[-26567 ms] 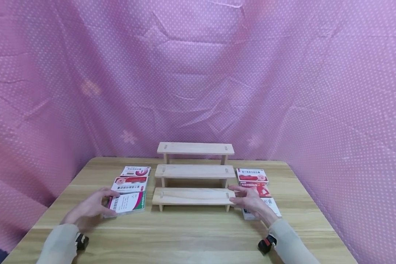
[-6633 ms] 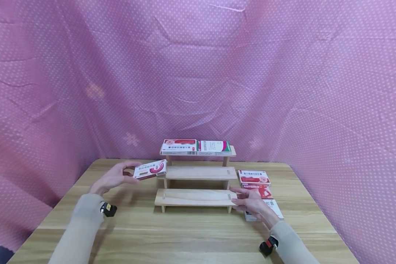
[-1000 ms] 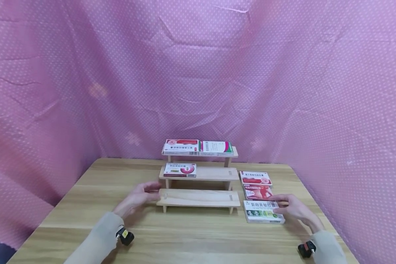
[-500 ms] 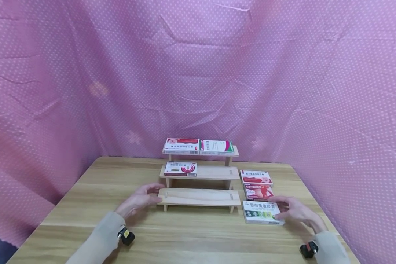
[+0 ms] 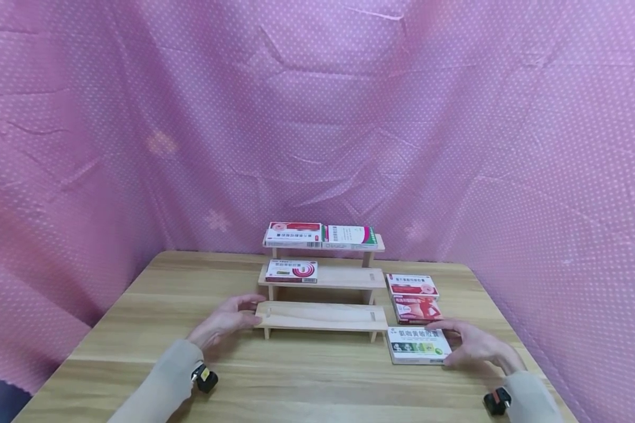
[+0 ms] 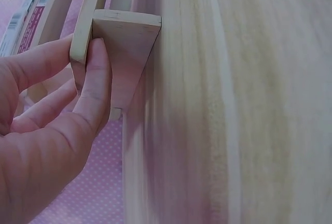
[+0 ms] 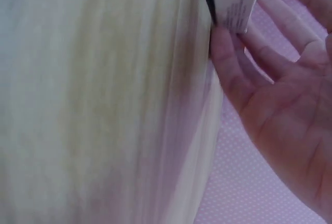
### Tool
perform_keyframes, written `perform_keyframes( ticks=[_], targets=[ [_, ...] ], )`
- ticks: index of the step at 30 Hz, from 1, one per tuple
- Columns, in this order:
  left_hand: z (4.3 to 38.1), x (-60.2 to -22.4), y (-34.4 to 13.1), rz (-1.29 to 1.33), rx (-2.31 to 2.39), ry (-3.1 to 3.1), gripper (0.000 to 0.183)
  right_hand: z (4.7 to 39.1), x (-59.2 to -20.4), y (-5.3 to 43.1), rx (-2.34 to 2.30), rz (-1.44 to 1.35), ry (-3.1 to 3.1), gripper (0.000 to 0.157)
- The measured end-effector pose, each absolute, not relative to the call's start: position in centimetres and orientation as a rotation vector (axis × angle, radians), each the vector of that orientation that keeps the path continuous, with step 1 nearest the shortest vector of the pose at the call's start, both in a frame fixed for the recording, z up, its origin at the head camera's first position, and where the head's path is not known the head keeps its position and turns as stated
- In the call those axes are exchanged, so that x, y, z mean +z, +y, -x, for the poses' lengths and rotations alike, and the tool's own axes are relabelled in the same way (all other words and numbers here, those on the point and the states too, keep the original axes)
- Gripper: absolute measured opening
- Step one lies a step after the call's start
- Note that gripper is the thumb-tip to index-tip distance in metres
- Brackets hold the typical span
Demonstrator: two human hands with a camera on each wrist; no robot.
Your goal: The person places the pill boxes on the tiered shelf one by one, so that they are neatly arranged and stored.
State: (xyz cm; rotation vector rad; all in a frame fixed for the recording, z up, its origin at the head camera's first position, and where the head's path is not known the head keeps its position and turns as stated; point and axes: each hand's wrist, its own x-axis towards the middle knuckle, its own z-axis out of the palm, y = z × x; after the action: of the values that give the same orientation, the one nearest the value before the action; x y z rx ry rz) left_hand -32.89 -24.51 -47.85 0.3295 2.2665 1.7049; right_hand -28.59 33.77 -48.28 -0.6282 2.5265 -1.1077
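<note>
My left hand [image 5: 227,319] pinches the left end of the lowest step of a three-step wooden display stand [image 5: 323,317]; the left wrist view has the thumb below the board [image 6: 80,42] and fingers above. My right hand [image 5: 473,342] grips the right end of a white-and-green medicine box [image 5: 417,345], thumb at its near corner and fingers at the far one. That box lies flat, low over the table, just right of the stand. In the right wrist view only the end of the box [image 7: 233,3] shows between thumb and fingers.
Behind the held box lie a red medicine box [image 5: 417,308] and a white-and-red one [image 5: 413,285]. The middle step bears a white box with pink rings [image 5: 292,270]. On the top step sit a red-and-white box [image 5: 293,234] and a green-edged one [image 5: 350,235]. A pink dotted curtain [image 5: 317,129] surrounds the table.
Over the last second the white-and-green box has slid slightly left and nearer in my right hand, away from the red box. Earlier, three boxes left the table's left side for the stand.
</note>
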Motion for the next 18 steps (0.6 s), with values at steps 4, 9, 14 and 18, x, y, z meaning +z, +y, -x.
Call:
perform_keyframes(
  ticks=[4,9,14,18],
  targets=[
    [33.0,-47.8,-24.3,-0.311,1.701,2.273,0.065,28.5,-48.3,33.6,-1.161,0.499,2.517,0.078],
    [32.9,-47.8,-24.3,-0.296,1.727,2.247,0.066,28.9,-48.5,34.2,-1.279,0.539,2.432,0.076],
    [32.8,-47.7,-24.3,-0.288,1.725,2.246,0.066,29.2,-48.2,35.1,-1.428,0.759,2.262,0.067],
    [32.7,-47.8,-24.4,-0.288,1.717,2.240,0.066,28.5,-46.4,34.5,-1.589,0.862,2.064,0.057]
  ],
)
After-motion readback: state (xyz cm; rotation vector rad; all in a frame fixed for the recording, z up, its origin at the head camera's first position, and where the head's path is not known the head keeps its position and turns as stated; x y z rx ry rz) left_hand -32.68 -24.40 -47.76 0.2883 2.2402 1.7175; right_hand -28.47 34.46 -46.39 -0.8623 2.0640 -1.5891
